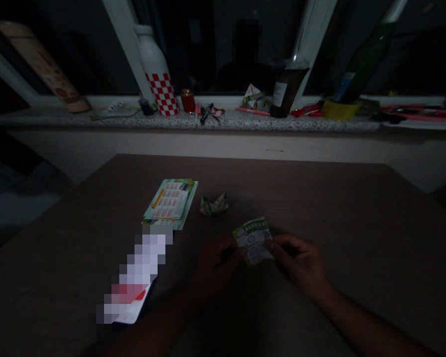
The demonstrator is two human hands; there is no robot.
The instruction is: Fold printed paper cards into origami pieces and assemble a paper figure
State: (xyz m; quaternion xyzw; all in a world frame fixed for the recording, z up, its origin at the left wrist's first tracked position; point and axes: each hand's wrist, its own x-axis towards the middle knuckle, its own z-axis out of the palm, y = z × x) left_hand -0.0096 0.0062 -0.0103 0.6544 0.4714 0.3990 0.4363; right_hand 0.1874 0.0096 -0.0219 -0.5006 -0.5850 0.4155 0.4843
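The step in hand seems to be careful handling, perhaps creasing, of a small printed paper slip (254, 237), right of centre in the lower half of the frame. It is held above the wood-grain tabletop (319, 198). The left hand (216, 263) pinches its lower left edge, and the right hand (303, 260) pinches its right edge; both grips are narrow, with the thumbs over the printed face.

To do this well, I would keep both pinches light and level, line up the edges before pressing, and run a thumb outward from the middle of any crease. Pulling the 2 hands apart could tear thin paper; a hard squeeze could wrinkle it. Resting the slip on the tabletop should give a cleaner line (the light is dim, so feeling the edge may help).

The slip looks nearly square and slightly tilted, with a green band of pale lettering along the top and grey print on a whitish ground below. A line crosses its lower part; whether crease or layer edge, I cannot tell. Just beyond its upper left corner sits a pointed folded paper piece (208, 207), with a leaflet stack (169, 202) farther left.
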